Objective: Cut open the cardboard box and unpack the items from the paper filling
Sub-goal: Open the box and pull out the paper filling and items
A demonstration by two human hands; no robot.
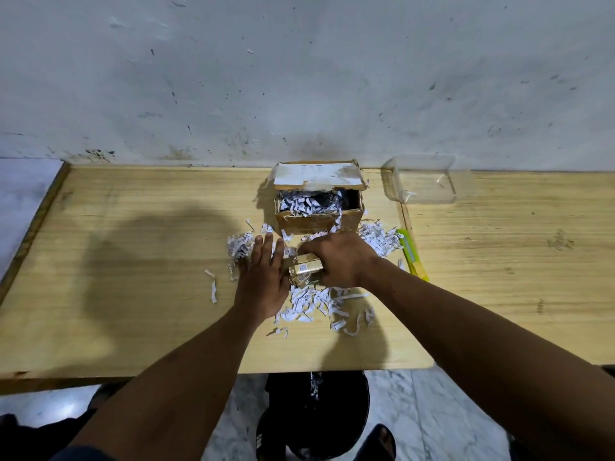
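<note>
My right hand (336, 259) is gripping a small gold box (306, 266) just in front of the open cardboard box (317, 221), over shredded paper (312, 301) on the bench (133, 261). My left hand (263, 281) is lying flat and open, touching the gold box's left side.
</note>
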